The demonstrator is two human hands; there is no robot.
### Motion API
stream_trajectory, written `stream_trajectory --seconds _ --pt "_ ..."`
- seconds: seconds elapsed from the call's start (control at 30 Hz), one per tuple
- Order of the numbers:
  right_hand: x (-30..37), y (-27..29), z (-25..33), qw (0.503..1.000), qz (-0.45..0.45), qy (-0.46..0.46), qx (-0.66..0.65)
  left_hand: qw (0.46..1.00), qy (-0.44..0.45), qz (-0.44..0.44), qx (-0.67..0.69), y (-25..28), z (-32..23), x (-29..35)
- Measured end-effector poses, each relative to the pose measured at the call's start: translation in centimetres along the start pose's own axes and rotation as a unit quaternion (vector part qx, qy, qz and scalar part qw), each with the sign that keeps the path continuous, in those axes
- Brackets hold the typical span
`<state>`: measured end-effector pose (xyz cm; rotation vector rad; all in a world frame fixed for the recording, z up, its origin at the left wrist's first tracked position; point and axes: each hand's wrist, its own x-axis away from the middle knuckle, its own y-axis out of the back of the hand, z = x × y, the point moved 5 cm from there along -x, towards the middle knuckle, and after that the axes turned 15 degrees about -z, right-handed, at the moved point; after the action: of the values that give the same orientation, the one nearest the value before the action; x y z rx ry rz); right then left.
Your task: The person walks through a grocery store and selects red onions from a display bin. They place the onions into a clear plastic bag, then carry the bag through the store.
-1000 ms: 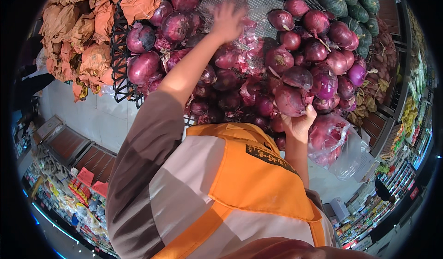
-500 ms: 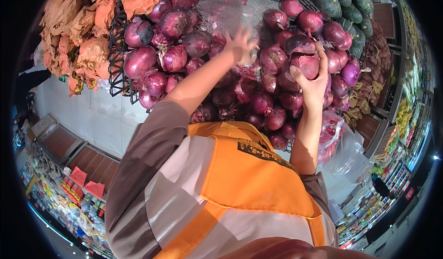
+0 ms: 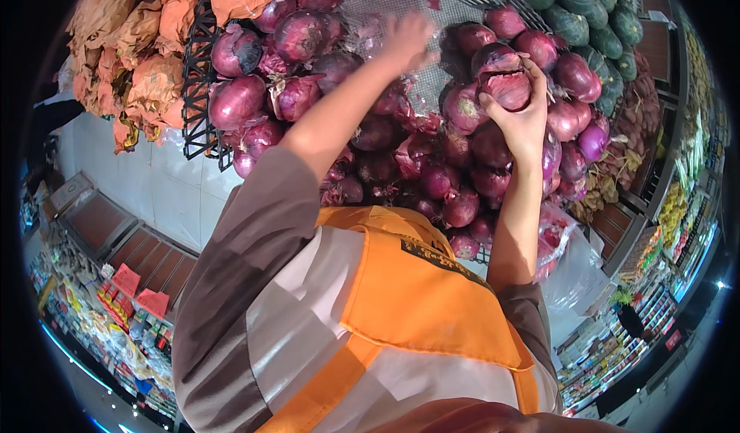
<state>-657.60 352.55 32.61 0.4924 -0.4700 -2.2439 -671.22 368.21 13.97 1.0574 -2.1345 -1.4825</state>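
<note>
A red onion [image 3: 507, 90] with torn, peeling outer skin is gripped in my right hand [image 3: 523, 113], thumb on its left and fingers round its right side. It is held over the right part of a big heap of red onions [image 3: 378, 136]. My left hand [image 3: 408, 41] is above the grey mesh liner [image 3: 451, 0], in a gap between the onions toward the far side. Motion smears its fingers, and I cannot make out anything in them. Scraps of loose onion skin [image 3: 434, 1] lie on the liner and among the onions.
A black crate edge [image 3: 196, 117] borders the onions on the left, beside orange paper-wrapped produce [image 3: 154, 82]. Dark green squashes [image 3: 569, 24] are piled at the far right. A clear plastic bag [image 3: 574, 259] hangs by my right forearm. Shelves of goods [image 3: 620, 363] stand lower right.
My left hand has moved farther away, from over the onions to above the mesh liner. The right hand still grips the peeling onion, now slightly higher in view.
</note>
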Motion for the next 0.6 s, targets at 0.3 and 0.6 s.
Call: stream_trajectory --seconds 0.3,0.6 --pt "-4.3 -11.0 -1.1 0.982 0.105 0.151 0.043 0.988 0.067 -0.135 -0.033 9.1 2.8 4.8" --pt "-4.2 -15.0 -3.9 0.902 0.028 0.307 0.303 0.953 0.038 -0.280 0.106 18.7 4.6 6.7"
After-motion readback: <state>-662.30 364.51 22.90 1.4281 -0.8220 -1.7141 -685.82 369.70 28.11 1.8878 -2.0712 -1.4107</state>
